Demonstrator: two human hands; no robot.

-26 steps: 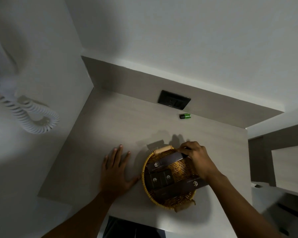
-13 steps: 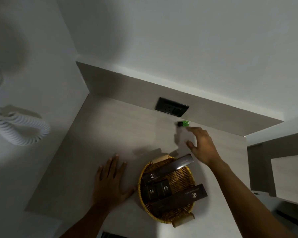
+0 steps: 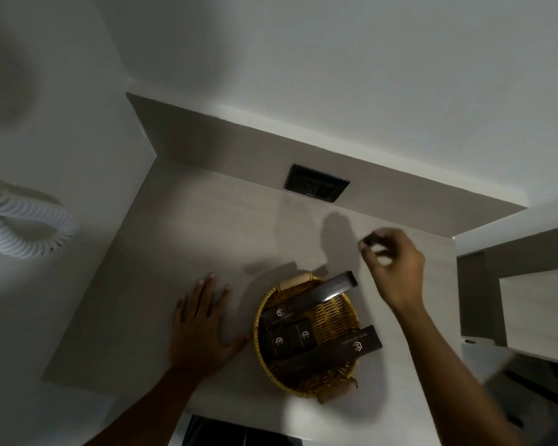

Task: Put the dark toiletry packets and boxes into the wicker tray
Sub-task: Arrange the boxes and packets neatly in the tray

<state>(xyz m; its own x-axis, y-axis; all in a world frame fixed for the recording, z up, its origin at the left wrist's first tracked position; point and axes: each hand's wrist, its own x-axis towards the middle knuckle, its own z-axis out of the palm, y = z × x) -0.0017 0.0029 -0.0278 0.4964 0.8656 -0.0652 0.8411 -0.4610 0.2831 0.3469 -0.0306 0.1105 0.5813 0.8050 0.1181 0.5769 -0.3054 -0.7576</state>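
Observation:
A round wicker tray (image 3: pixel 343 312) sits on the pale counter (image 3: pixel 187 246). One long dark box (image 3: pixel 313 297) lies across its far rim, another long dark box (image 3: pixel 339 350) across its near right rim. Two small dark boxes (image 3: pixel 292 337) rest inside at the left. My left hand (image 3: pixel 203 326) lies flat on the counter, fingers spread, its thumb close to the tray's left edge. My right hand (image 3: pixel 393 265) hovers beyond the tray to the right, fingertips pinched on a small dark-ended bottle (image 3: pixel 372 242), which is mostly hidden and blurred.
A black wall socket (image 3: pixel 316 187) is set in the backsplash behind the counter. A white coiled cord (image 3: pixel 29 226) hangs on the left wall. A shelf unit (image 3: pixel 512 275) stands at the right of the counter.
My right hand let go of the long box in the tray, reached back to the small green bottle by the socket, and now holds it lifted to the right. The left hand stayed put.

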